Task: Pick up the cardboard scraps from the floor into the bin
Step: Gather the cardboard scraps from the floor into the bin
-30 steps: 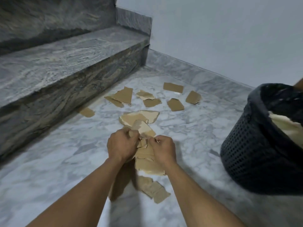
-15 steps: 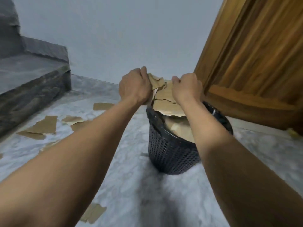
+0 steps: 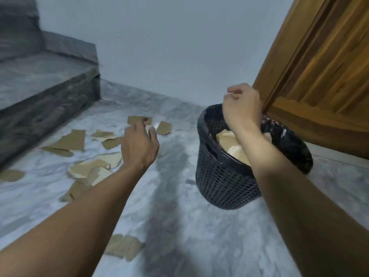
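Many scraps [image 3: 73, 139] lie flat on the floor [image 3: 179, 226], just beyond and below the left hand [image 3: 139, 144], whose fingers [image 3: 137, 126] are spread, empty. Right hand [image 3: 240, 105]: fingers loosely curled over the bin [image 3: 223, 184], holding nothing visible. Scraps likely light, stiff, thin; best pinched at a lifted edge.

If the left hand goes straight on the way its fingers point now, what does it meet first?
Probably the cardboard scraps on the floor just beyond the left hand; depth is hard to judge from this one view.
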The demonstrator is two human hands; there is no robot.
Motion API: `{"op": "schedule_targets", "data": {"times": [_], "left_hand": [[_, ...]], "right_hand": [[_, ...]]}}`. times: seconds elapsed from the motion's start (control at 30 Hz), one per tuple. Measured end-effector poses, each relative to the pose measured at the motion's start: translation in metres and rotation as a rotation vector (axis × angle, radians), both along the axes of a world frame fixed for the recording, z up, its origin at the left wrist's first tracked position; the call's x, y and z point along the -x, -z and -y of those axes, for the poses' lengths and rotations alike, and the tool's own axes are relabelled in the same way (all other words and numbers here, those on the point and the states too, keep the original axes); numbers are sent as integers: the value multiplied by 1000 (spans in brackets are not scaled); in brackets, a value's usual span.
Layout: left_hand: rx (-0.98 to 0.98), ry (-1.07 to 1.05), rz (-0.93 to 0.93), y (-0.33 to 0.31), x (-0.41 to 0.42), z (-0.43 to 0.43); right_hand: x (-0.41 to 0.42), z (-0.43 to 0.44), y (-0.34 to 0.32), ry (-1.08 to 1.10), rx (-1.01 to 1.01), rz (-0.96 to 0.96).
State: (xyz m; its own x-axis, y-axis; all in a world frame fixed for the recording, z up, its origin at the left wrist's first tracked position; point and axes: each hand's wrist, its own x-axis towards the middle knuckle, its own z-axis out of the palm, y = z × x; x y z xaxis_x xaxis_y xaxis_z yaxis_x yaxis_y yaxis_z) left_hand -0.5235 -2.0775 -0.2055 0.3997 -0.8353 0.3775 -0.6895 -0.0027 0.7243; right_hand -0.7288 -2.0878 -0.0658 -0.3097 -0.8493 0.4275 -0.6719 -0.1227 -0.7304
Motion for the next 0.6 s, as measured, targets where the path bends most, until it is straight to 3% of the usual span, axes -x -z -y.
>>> {"op": "schedule_targets", "data": {"times": [0.13,0.27,0.43,0.6], "left_hand": [[-330,-90,152,65,-89,-19],[-607,-43,296,108,-145,-18],[-518,-42,512,133,-194,40],[-537,-64,403,162,-238,86]], "right_hand": [[-78,29,51,-205,32,-57],[-143,68,134,-342,-195,-115],[-172,157,229,-369,-487,-325],[-178,257,284,-253,-595,-468]]}}
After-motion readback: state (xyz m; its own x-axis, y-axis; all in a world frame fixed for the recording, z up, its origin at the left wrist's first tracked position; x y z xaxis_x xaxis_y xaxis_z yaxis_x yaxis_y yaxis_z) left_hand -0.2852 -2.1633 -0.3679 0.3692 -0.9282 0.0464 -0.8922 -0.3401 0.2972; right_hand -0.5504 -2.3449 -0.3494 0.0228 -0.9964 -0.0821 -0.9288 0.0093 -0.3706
